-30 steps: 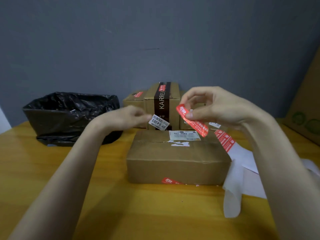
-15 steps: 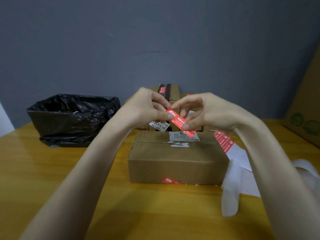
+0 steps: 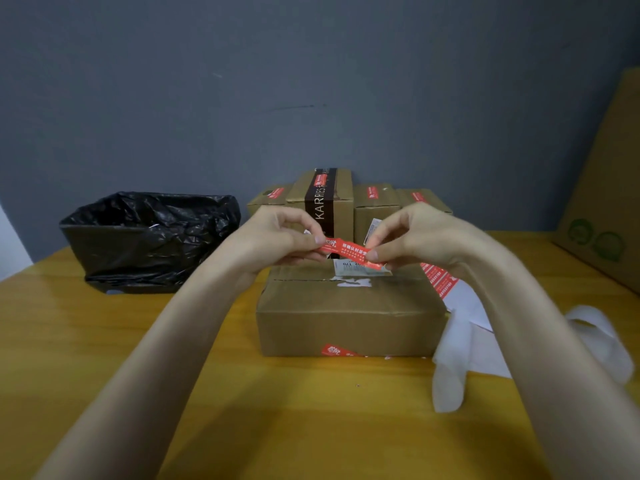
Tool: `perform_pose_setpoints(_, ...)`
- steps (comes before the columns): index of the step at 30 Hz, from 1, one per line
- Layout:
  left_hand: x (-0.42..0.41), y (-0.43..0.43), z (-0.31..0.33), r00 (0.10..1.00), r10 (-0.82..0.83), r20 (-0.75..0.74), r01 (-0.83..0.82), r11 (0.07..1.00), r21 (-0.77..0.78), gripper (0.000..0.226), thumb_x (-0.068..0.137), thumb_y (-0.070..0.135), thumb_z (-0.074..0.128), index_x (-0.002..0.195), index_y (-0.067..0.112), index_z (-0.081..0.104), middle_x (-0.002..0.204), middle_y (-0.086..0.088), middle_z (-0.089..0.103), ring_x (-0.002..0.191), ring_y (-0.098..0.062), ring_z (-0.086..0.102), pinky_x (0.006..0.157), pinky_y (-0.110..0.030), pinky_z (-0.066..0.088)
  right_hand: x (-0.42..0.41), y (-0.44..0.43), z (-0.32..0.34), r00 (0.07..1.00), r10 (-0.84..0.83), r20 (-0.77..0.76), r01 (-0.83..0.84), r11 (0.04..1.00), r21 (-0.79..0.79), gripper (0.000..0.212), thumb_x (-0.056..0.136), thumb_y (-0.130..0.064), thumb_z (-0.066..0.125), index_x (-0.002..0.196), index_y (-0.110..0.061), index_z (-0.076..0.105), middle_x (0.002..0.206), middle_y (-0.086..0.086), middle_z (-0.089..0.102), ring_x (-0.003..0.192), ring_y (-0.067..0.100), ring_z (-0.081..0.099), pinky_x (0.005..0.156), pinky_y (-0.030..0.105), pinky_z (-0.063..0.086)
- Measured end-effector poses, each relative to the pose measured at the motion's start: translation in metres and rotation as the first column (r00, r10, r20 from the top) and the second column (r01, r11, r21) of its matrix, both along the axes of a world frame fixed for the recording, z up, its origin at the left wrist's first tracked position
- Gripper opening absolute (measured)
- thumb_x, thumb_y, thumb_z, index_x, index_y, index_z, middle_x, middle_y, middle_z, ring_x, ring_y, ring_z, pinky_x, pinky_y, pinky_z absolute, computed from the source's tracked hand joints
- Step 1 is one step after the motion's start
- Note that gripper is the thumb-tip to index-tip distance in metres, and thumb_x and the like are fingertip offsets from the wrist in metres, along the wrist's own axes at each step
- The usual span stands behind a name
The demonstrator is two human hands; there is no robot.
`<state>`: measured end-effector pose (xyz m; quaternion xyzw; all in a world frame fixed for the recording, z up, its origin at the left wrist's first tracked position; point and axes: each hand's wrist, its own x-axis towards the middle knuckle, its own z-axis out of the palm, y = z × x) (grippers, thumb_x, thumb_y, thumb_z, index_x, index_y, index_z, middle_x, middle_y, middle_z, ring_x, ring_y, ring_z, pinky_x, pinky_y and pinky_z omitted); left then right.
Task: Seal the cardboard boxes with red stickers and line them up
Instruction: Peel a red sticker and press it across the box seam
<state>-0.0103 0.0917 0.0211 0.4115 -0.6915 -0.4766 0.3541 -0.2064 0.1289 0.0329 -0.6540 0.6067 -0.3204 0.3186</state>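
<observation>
A flat brown cardboard box lies in front of me on the yellow table, with a white label on its top and a red sticker at its lower front edge. Above its far side I hold a red sticker stretched level between both hands. My left hand pinches its left end and my right hand pinches its right end. Behind stands a row of several boxes with red stickers on top; the tallest has a dark band.
A carton lined with a black plastic bag stands at the back left. A white backing sheet with red stickers and crumpled white paper lie right of the box. A large cardboard sheet leans at the far right.
My left hand came over from the left and took the sticker's free end. The sticker, hanging from my right hand before, is now spread level between both hands.
</observation>
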Motion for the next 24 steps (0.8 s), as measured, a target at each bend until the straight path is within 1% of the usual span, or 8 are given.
perform_pose_setpoints(2,-0.001,-0.002,0.0,1.0,-0.008,-0.012,0.008,1.0,0.022,0.015,0.085,0.008,0.065,0.071,0.014,0.063,0.089,-0.01,0.074,0.084,-0.014,0.071,0.059,-0.016,0.054,-0.003,0.0,-0.001,1.0,-0.002,0.017,0.002,1.0,0.006,0.014,0.078,-0.005,0.071,0.068,-0.015,0.071,0.073,0.0,0.07,0.069,0.01,0.066,0.061,0.018,0.056)
perform_pose_setpoints(4,-0.003,-0.004,0.001,0.999,-0.029,-0.018,0.03,0.998,0.048,0.013,0.085,0.01,0.065,0.074,0.016,0.062,0.091,-0.007,0.074,0.087,-0.013,0.071,0.072,-0.021,0.053,-0.008,-0.001,-0.001,0.998,-0.001,0.06,0.0,1.0,0.016,0.012,0.078,-0.004,0.07,0.073,-0.014,0.071,0.076,0.003,0.07,0.07,0.012,0.066,0.061,0.019,0.056)
perform_pose_setpoints(6,-0.004,-0.005,0.001,0.998,-0.054,-0.02,0.055,0.996,0.074,0.011,0.085,0.011,0.064,0.076,0.017,0.063,0.089,-0.002,0.073,0.088,-0.011,0.07,0.076,-0.023,0.054,-0.012,-0.001,0.0,0.997,0.004,0.083,-0.006,1.0,0.021,0.011,0.078,-0.003,0.07,0.074,-0.013,0.071,0.076,0.004,0.069,0.069,0.013,0.066,0.063,0.022,0.057)
perform_pose_setpoints(9,-0.006,-0.006,-0.001,0.995,-0.095,0.026,0.092,0.991,0.098,0.014,0.088,0.011,0.061,0.076,0.018,0.062,0.085,0.005,0.071,0.09,-0.009,0.069,0.072,-0.023,0.054,-0.017,-0.003,-0.001,0.997,0.013,0.079,-0.016,0.999,0.043,0.009,0.078,-0.005,0.07,0.076,-0.014,0.07,0.085,0.009,0.069,0.078,0.017,0.068,0.068,0.028,0.057)
perform_pose_setpoints(12,-0.006,-0.011,-0.004,0.992,-0.079,0.097,0.069,0.993,0.097,0.011,0.088,0.018,0.061,0.078,0.017,0.066,0.092,0.001,0.069,0.091,-0.011,0.063,0.068,-0.021,0.048,-0.021,-0.004,-0.001,0.99,0.043,0.131,-0.055,0.994,0.094,0.008,0.079,-0.004,0.068,0.085,-0.009,0.066,0.096,0.017,0.068,0.085,0.02,0.068,0.061,0.022,0.056)
perform_pose_setpoints(17,-0.003,-0.014,-0.003,0.992,-0.084,0.092,0.08,0.996,0.042,0.012,0.084,0.013,0.065,0.073,0.013,0.068,0.077,-0.001,0.067,0.064,-0.004,0.058,0.051,-0.014,0.043,-0.024,-0.005,0.001,0.97,0.103,0.219,-0.135,0.982,0.136,0.009,0.079,0.002,0.065,0.081,-0.006,0.062,0.084,0.016,0.067,0.071,0.016,0.065,0.054,0.017,0.054)
perform_pose_setpoints(21,0.001,-0.015,-0.001,0.99,-0.085,0.112,0.089,0.996,-0.03,0.012,0.08,0.008,0.068,0.07,0.014,0.068,0.069,0.003,0.067,0.061,-0.003,0.059,0.054,-0.017,0.039,-0.025,-0.005,0.002,0.965,0.123,0.231,-0.155,0.979,0.13,0.012,0.075,0.003,0.066,0.078,-0.007,0.061,0.077,0.012,0.068,0.065,0.014,0.066,0.051,0.017,0.053)
perform_pose_setpoints(24,0.002,-0.015,0.0,0.988,-0.086,0.129,0.093,0.994,-0.048,0.009,0.078,0.009,0.07,0.071,0.014,0.068,0.074,0.0,0.07,0.069,-0.009,0.061,0.06,-0.022,0.04,-0.025,-0.006,0.001,0.967,0.124,0.224,-0.155,0.979,0.128,0.012,0.074,0.003,0.066,0.076,-0.007,0.061,0.074,0.01,0.069,0.064,0.013,0.066,0.051,0.016,0.053)
